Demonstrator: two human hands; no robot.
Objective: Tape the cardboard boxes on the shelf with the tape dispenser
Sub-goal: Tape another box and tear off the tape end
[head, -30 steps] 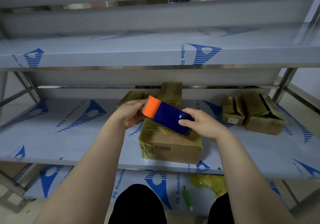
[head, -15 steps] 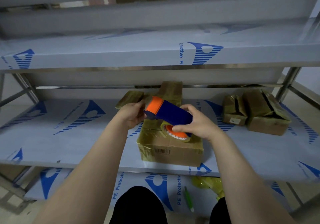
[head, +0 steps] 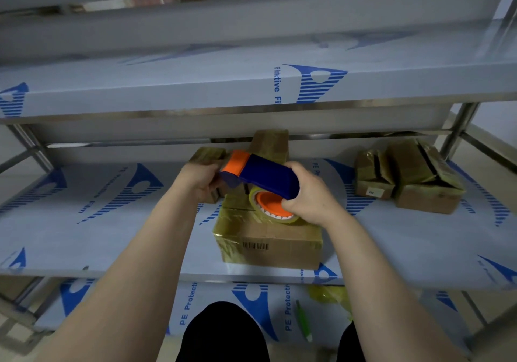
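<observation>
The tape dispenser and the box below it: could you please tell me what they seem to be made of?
The tape dispenser looks like moulded plastic, smooth dark blue with an orange end and a faint sheen. The box looks like matte brown cardboard, with a printed barcode on its front. Its top and corners carry glossy yellowish tape, probably plastic film, wrinkled and reflective.

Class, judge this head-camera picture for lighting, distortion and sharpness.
Head view: dim, bluish light; the wide lens bows the shelf edge; the tape dispenser and barcoded cardboard box read fairly sharp; the boxes at right look softer; the top rails are smeared.
</observation>
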